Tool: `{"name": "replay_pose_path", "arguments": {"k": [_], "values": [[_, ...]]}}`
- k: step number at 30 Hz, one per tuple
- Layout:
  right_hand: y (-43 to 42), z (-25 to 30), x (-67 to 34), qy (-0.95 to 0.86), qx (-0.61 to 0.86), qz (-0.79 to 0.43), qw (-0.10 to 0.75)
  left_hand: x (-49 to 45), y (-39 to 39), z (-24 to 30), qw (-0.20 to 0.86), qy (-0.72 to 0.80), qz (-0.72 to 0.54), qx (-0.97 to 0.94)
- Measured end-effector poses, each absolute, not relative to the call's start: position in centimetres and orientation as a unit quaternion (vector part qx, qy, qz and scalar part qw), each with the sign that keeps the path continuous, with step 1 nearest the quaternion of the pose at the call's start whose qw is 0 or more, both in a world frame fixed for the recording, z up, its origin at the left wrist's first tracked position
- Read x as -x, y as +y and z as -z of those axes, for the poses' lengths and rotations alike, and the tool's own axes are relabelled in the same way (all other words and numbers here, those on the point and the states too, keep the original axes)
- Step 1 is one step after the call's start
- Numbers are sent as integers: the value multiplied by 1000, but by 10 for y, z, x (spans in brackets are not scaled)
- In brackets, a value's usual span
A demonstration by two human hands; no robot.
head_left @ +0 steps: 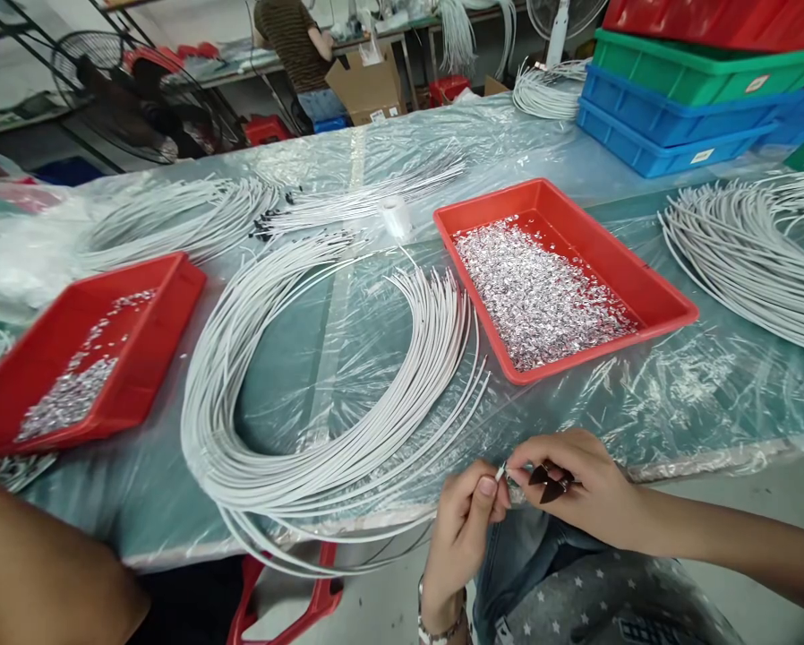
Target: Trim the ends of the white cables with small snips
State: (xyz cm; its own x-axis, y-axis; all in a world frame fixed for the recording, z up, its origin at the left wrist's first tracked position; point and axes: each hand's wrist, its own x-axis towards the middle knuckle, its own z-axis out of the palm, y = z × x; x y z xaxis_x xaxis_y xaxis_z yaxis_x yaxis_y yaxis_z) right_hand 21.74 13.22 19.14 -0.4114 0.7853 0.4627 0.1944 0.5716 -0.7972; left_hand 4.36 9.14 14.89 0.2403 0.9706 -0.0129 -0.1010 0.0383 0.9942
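Note:
My left hand (462, 524) is closed, pinching the end of a white cable (500, 472) between thumb and index finger. Close beside it, my right hand (580, 479) is closed too, with a small dark tool (551, 482) in the palm, perhaps pliers; its working end is hidden. The right thumb and index fingertips meet at the cable's tip, and whether they hold a tiny metal piece there I cannot make out. Beyond both hands lies a big coil of white cables (308, 470), with some strands drooping over the table edge toward my lap.
A red tray (650, 300) of small silvery metal pieces sits past my right hand. Another red tray (153, 358) is at left, near a co-worker's arm (46, 555). More cable coils (744, 260), a white roll (396, 218) and stacked blue bins (671, 148) occupy the plastic-covered table (731, 385).

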Motion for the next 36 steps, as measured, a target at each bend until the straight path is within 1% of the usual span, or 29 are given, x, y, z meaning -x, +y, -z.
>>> {"name": "replay_pose_path", "arguments": {"k": [6, 14, 22, 27, 32, 36], "values": [[130, -190, -218, -772, 322, -325, 441, -45, 89, -146, 572, 421, -468, -527], [127, -190, -215, -758, 333, -345, 443, -49, 87, -143, 530, 444, -491, -529], [123, -189, -217, -738, 354, -386, 425, -53, 85, -141, 455, 468, -519, -552], [120, -188, -213, -727, 357, -397, 432, -55, 86, -142, 414, 478, -533, -562], [112, -191, -206, -728, 348, -390, 444, -56, 87, -144, 406, 481, -541, -558], [111, -199, -207, -740, 348, -352, 456, -56, 86, -144, 432, 486, -535, -539]]}}
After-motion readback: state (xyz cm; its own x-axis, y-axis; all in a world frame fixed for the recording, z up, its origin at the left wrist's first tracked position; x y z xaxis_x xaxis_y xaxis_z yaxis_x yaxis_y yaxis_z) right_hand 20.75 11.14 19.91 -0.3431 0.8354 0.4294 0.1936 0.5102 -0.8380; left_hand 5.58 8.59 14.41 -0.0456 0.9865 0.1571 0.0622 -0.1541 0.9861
